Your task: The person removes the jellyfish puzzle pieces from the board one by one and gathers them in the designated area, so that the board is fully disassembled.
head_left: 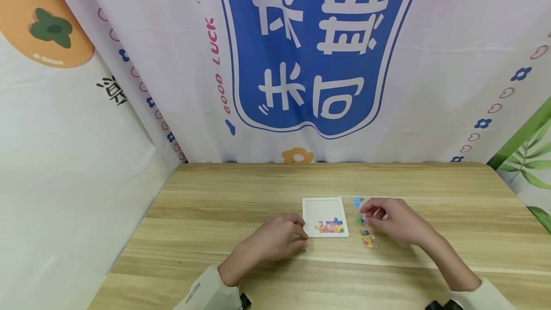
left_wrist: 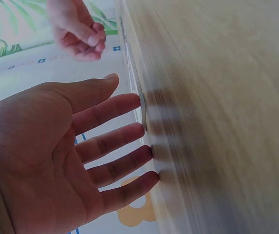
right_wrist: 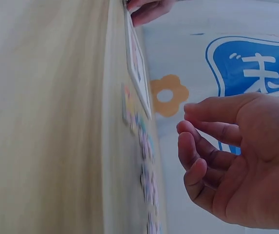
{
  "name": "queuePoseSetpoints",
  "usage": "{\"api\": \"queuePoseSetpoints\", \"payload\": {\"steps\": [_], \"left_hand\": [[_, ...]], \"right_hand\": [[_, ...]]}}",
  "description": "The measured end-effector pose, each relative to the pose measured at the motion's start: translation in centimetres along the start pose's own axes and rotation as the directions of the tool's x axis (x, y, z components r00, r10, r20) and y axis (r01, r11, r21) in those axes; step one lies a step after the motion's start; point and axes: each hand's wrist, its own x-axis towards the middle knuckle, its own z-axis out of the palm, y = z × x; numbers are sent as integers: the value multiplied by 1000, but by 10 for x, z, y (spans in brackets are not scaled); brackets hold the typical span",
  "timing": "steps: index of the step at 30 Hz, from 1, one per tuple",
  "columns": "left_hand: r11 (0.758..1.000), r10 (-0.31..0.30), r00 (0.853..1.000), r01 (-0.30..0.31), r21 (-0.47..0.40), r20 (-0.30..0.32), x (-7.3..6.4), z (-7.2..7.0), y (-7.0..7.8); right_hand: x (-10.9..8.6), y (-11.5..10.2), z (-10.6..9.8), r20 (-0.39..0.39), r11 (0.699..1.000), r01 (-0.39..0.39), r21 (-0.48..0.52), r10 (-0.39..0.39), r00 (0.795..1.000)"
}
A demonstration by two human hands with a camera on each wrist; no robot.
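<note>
A white square puzzle tray (head_left: 313, 211) lies on the table, with a few joined jigsaw pieces (head_left: 330, 226) in its lower right part. My left hand (head_left: 281, 237) rests at the tray's left edge; in the left wrist view its fingers (left_wrist: 112, 136) are extended, tips at the tray's edge and the tabletop. Over loose jigsaw pieces right of the tray hovers my right hand (head_left: 391, 216). Its fingers (right_wrist: 214, 151) are loosely bent, thumb near the index fingertip, with nothing visible between them. One loose jigsaw piece (head_left: 368, 239) lies below that hand; others are partly covered by it.
The wooden table (head_left: 206, 204) extends around the tray. Behind it hangs a printed white curtain (head_left: 198, 109) with a blue panel, and more white cloth (head_left: 64, 157) hangs at the left. Leaf-printed cloth (head_left: 534, 161) is at the right.
</note>
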Motion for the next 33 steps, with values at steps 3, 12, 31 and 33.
{"api": "queuePoseSetpoints", "payload": {"steps": [3, 12, 31, 33], "left_hand": [[1000, 2, 1000, -2, 3, -7, -1, 1, 0], [1000, 10, 1000, -10, -6, -7, 0, 3, -1], [1000, -2, 1000, 2, -9, -18, -1, 2, -1], [1000, 1, 1000, -2, -7, -21, -1, 2, -2]], "right_hand": [[12, -7, 6, 13, 1000, 19, 19, -19, 1000], [39, -23, 28, 94, 997, -10, 78, 3, 996], [66, -46, 53, 177, 984, -102, 149, 75, 981], [65, -45, 53, 185, 984, -103, 146, 75, 980]]}}
